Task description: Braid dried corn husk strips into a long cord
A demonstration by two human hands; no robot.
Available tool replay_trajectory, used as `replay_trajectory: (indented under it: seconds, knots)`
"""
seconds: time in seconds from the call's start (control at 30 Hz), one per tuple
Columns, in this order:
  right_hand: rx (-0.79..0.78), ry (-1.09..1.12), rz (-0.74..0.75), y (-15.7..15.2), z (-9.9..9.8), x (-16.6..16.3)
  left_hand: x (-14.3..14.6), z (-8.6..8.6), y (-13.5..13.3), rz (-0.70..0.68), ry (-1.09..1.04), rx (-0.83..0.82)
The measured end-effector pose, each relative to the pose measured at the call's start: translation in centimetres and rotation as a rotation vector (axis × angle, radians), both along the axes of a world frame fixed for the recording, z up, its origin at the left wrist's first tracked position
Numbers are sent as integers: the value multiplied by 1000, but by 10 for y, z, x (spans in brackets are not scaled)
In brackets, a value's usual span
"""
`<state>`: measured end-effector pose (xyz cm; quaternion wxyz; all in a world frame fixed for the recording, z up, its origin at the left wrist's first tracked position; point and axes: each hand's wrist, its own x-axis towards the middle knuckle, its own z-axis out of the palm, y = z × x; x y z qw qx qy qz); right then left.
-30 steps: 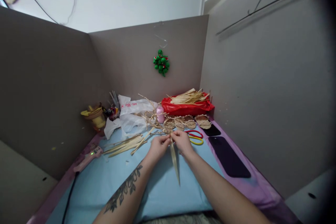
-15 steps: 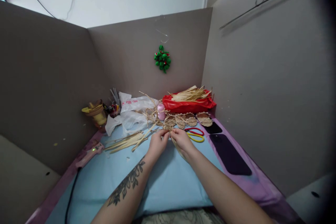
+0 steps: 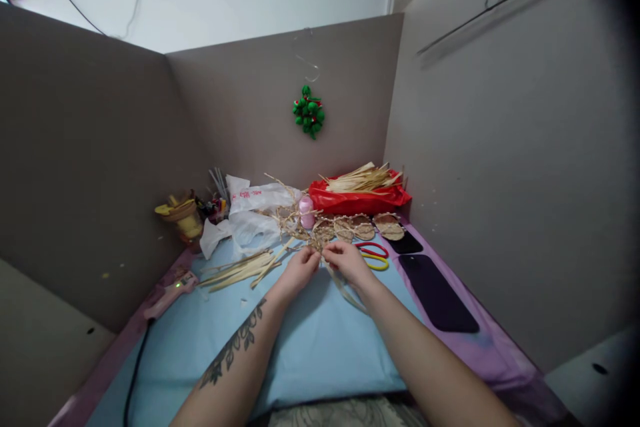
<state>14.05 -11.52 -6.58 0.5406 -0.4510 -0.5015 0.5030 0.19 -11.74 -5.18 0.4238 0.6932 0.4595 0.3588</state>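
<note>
My left hand (image 3: 301,267) and my right hand (image 3: 349,263) meet at the middle of the table, fingertips pinched close together. Between them is a small bundle of thin twigs (image 3: 320,242), partly hidden by my fingers. A pale flat straw strip (image 3: 345,291) runs from my right fingertips down under the right wrist. My left fingers press on the twig bundle; exactly how they grip it is too small to tell. Scissors with a red and a yellow handle (image 3: 376,265) lie just beside my right hand.
Loose straw strips (image 3: 240,269) and a pink glue gun (image 3: 173,293) lie left. Behind are white plastic bags (image 3: 257,199), a pink thread spool (image 3: 307,212), round woven pieces (image 3: 344,229) and a red bag (image 3: 350,201) of straw. A dark phone (image 3: 440,293) lies right. Grey panels surround the table.
My hands have shifted slightly, the right fingers spreading a little off the left. More of the straw strip now shows, curving below the right hand.
</note>
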Motion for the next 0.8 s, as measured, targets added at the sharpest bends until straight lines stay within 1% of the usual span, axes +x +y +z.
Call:
replay_trajectory:
  seconds: [0.07,0.13,0.17,0.2,0.27,0.33,0.4,0.47,0.53,0.6,0.67,0.7,0.8]
  knots:
    - [-16,7,-3,-1,1,2,0,-2,3,76,109,175]
    - [-16,3,-20,-1,-1,0,1,-5,5,154,156,267]
    - [-10,-10,-27,-2,-2,-2,2,-7,6,182,146,259]
    - [5,-29,-35,-3,-3,-5,3,-8,7,197,105,215]
    - [69,-99,-58,-6,-6,-12,3,-10,9,201,-61,54]
    - [171,-218,-103,-11,-6,-18,2,-10,12,190,-258,-116]
    - [269,-343,-131,-16,-5,-21,0,-10,14,186,-394,-192]
    - [325,-417,-115,-19,-3,-22,-1,-10,15,191,-443,-172]
    - [348,-425,-114,-20,-1,-20,0,-9,14,192,-445,-117]
    - [345,-393,-184,-17,1,-17,3,-7,13,182,-405,-79]
    - [300,-325,-240,-13,1,-15,5,-5,11,153,-347,-61]
    - [267,-283,-228,-10,1,-14,6,-5,10,134,-317,-52]
    - [165,-192,-83,-5,1,-11,5,-5,9,98,-219,-3]
